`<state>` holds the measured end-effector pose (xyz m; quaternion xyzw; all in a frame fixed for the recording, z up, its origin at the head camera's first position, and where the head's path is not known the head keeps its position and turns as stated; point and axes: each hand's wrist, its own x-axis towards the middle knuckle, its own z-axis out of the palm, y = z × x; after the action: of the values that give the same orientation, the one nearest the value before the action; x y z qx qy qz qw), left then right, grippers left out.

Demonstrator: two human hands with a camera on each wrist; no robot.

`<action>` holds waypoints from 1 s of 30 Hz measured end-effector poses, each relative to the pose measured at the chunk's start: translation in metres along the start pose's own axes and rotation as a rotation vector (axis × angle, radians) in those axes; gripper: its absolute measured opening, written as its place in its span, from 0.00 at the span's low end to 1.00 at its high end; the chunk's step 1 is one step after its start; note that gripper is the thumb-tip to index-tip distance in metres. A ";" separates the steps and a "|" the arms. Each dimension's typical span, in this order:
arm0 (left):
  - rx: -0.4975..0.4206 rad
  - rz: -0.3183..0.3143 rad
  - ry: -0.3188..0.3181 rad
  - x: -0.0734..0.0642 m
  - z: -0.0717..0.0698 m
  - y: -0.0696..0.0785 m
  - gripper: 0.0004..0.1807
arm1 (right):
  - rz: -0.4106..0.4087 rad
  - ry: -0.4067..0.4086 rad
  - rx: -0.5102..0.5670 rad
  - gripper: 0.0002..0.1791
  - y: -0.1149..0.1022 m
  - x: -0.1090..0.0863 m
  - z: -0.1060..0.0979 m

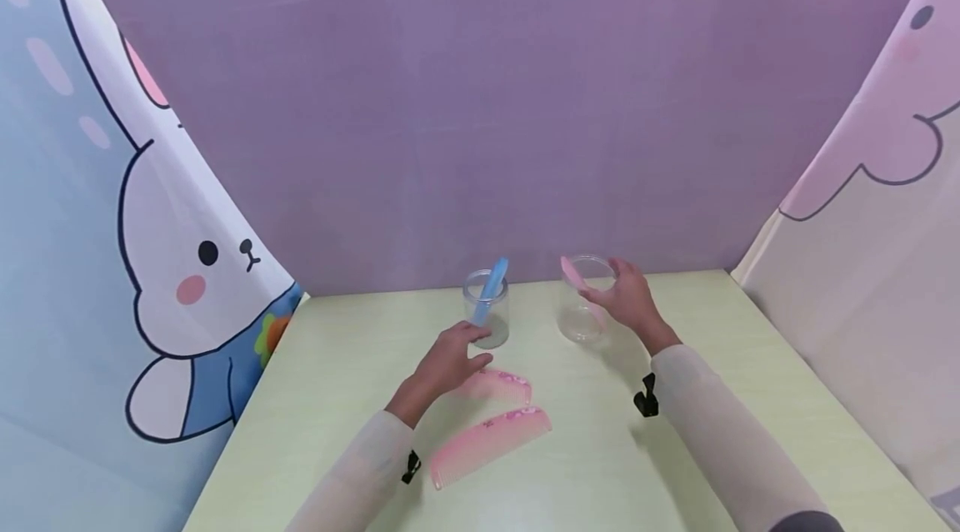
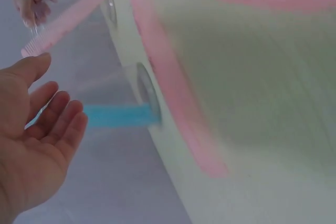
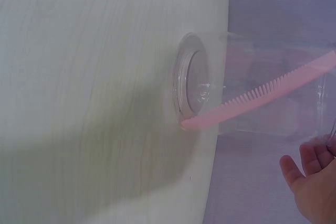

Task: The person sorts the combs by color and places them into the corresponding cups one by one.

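My right hand [image 1: 630, 298] grips a clear jar [image 1: 573, 325] near its rim, thumb on the near side and fingers on the far right. A pink comb [image 3: 262, 94] leans inside that jar, teeth visible through the wall. To the left is a second clear jar [image 1: 501, 333] with a slim blue comb [image 1: 491, 292] slanting out of its mouth. My left hand [image 1: 450, 361] hovers just in front of it, palm bare and fingers loosely bent in the left wrist view. Beneath that hand lies a pink comb [image 1: 501, 386], partly hidden by it; another pink comb [image 1: 491, 444] lies nearer.
The pale table [image 1: 592, 465] ends at a purple backdrop [image 1: 480, 115] close behind both jars. Printed cloth panels, one with a rabbit [image 1: 195, 265], flank the table. Shadows of the arms fall across the tabletop.
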<state>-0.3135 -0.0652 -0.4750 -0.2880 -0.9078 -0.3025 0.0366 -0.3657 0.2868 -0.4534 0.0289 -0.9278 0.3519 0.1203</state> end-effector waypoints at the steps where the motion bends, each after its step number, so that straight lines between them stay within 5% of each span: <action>1: -0.004 -0.015 -0.013 -0.002 -0.001 -0.003 0.26 | 0.002 0.000 0.005 0.54 0.001 0.000 0.000; 9: 0.078 -0.182 -0.135 -0.018 -0.010 -0.030 0.30 | 0.012 -0.008 0.029 0.55 0.003 0.002 0.003; 19: 0.205 -0.287 -0.194 -0.024 -0.008 -0.059 0.33 | 0.024 -0.013 0.013 0.55 0.003 0.004 0.002; 30: 0.261 -0.154 -0.227 -0.031 -0.005 -0.072 0.16 | 0.020 -0.004 0.015 0.56 0.008 0.005 0.004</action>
<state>-0.3271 -0.1304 -0.5169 -0.2426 -0.9571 -0.1496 -0.0521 -0.3723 0.2905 -0.4608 0.0211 -0.9256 0.3601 0.1146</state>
